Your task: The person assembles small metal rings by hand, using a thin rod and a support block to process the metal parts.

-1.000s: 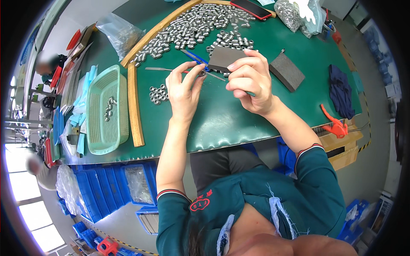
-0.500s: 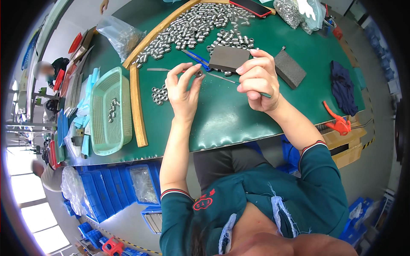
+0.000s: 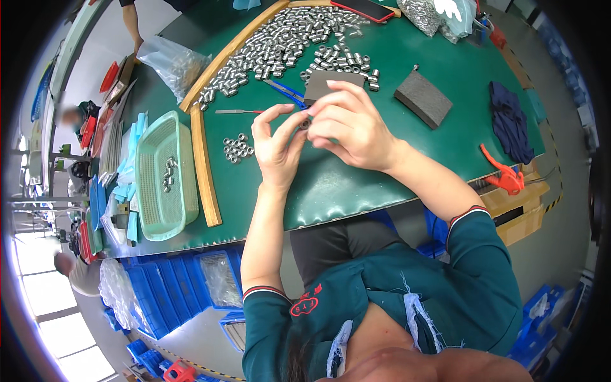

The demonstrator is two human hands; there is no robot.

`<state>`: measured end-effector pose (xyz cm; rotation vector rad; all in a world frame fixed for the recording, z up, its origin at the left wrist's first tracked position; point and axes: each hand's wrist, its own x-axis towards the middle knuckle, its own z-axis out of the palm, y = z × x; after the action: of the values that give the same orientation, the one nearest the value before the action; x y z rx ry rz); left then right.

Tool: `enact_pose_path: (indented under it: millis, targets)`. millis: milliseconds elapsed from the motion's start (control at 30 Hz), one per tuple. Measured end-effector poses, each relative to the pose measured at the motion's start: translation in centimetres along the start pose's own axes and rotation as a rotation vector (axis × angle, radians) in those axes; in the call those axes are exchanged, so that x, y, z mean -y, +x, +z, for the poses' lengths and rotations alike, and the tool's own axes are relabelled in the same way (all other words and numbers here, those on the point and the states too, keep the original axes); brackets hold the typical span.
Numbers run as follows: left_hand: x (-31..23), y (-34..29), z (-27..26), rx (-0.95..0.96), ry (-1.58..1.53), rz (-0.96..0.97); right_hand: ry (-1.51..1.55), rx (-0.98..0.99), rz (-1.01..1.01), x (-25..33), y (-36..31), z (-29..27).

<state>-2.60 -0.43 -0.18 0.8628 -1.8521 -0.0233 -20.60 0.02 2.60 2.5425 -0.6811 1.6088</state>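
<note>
Over the green table, my left hand [image 3: 278, 149] pinches a small metal bushing [image 3: 305, 124] between thumb and fingertips. My right hand [image 3: 356, 130] is closed, its fingertips meeting the left ones at the bushing. What the right fingers hold is hidden; no thin tool shows there. Just beyond my hands lie a grey-brown block [image 3: 331, 81] and a blue-handled tool [image 3: 289, 93]. A slim file with a red handle [image 3: 238, 112] rests left of them. Several loose bushings [image 3: 237, 149] stand grouped beside my left hand.
A large heap of metal bushings [image 3: 273, 48] lies behind a wooden strip [image 3: 205, 169]. At left stands a green basket [image 3: 143, 191] holding a few. A dark block [image 3: 424, 99], navy cloth [image 3: 509, 124] and orange air gun [image 3: 506, 178] are to the right. Another person's arm [image 3: 130, 25] reaches in at far left.
My right hand has moved left to meet the left hand at the bushing. The thin teal-handled tool it held no longer shows. At far left, the other person's arm has come further into view.
</note>
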Motion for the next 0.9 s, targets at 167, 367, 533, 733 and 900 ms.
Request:
enact_pose_path:
  millis: [167, 367, 533, 733, 900]
  targets:
    - [0.6, -0.2, 0.0, -0.059, -0.076, -0.103, 0.105, -0.170, -0.167, 0.1, -0.6, -0.9]
    - [1.3, -0.2, -0.4, -0.054, -0.110, -0.087, 0.086, -0.200, -0.164, 0.0, -0.6, -1.2]
    - [1.2, -0.3, -0.3, -0.032, -0.100, -0.066, 0.053, -0.162, -0.118, 0.1, -0.2, -1.1]
    - [0.4, -0.1, -0.1, -0.034, -0.019, -0.023, -0.004, 0.006, -0.008, 0.1, 0.1, 0.0]
    - [0.7, -0.1, -0.3, -0.066, -0.038, -0.126, 0.123, -0.197, -0.158, 0.1, -0.4, -1.4]
